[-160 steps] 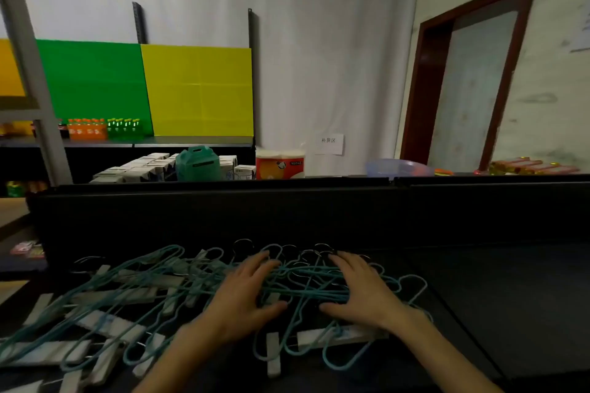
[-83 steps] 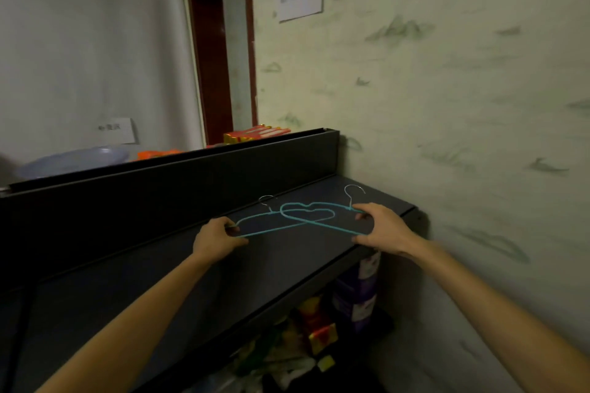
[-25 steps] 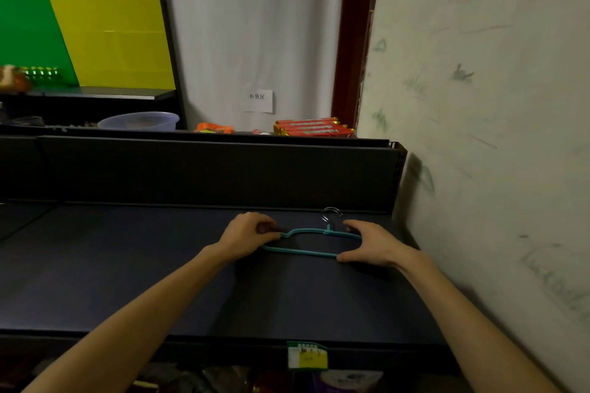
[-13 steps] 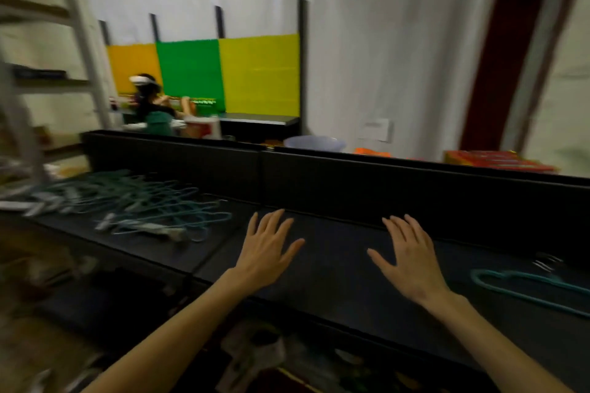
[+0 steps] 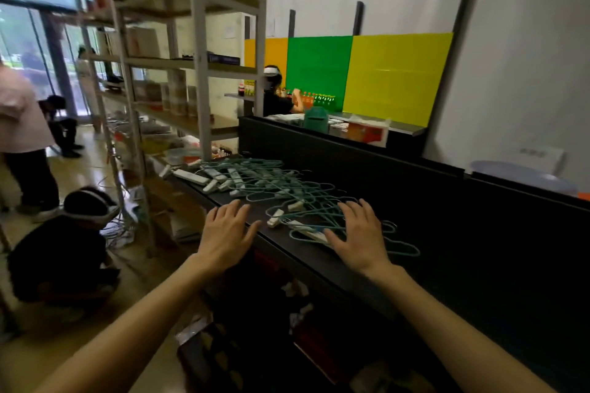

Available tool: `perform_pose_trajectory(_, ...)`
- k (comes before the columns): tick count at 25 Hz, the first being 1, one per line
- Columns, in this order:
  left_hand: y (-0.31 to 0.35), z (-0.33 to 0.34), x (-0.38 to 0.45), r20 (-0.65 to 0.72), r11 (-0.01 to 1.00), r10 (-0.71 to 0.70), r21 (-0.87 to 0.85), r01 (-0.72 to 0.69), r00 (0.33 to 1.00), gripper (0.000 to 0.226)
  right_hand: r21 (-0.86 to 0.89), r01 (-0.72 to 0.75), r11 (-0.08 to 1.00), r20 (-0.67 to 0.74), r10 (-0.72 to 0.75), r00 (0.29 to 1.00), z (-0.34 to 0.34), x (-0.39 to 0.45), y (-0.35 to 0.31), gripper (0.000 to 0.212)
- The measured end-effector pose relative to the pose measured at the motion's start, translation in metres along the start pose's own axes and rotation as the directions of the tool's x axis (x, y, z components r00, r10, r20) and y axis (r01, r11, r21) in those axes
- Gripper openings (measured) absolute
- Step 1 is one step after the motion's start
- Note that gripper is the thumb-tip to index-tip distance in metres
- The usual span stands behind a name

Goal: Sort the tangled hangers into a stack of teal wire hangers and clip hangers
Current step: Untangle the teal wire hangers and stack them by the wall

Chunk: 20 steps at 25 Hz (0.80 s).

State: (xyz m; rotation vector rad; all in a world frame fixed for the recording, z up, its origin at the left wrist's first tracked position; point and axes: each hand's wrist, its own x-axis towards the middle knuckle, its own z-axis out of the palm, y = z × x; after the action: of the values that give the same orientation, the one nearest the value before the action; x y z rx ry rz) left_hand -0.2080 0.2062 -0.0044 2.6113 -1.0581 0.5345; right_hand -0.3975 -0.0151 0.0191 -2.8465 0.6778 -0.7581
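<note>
while the left hand (image 5: 225,234) hovers spread, the right hand (image 5: 360,238) — flat-fingered — overlaps the tangled hangers (image 5: 281,188).

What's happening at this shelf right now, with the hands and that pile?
A person reaches both hands toward a tangled pile of teal wire and clip hangers on a black shelf. The right hand is spread over the pile's near edge; the left hand hovers open beside it, holding nothing.
</note>
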Motion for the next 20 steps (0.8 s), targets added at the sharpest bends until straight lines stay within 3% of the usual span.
perform_pose_trajectory(6, -0.083, 0.040, 0.125, 0.008, 0.998, 0.052, 0.030, -0.052, 0.999, 0.062, 0.037, -0.047, 0.998, 0.170, 0.040, 0.985, 0.084, 0.144, -0.047, 0.090)
perform_pose_trajectory(10, -0.121, 0.067, 0.217, 0.126, 0.986, 0.130, 0.083, -0.141, 0.983, 0.064, -0.005, -0.142, 0.990, 0.331, 0.135, 0.934, 0.131, 0.240, -0.063, 0.101)
perform_pose_trajectory(13, -0.146, 0.088, 0.273, 0.141, 0.988, 0.154, 0.010, -0.157, 0.978, 0.066, -0.042, -0.154, 0.987, 0.354, 0.159, 0.922, 0.159, 0.286, -0.070, 0.105)
perform_pose_trajectory(20, -0.172, 0.139, 0.374, 0.341, 0.964, 0.264, -0.088, -0.249, 0.902, 0.073, -0.169, -0.150, 0.974, 0.403, 0.207, 0.891, 0.171, 0.328, -0.080, 0.100)
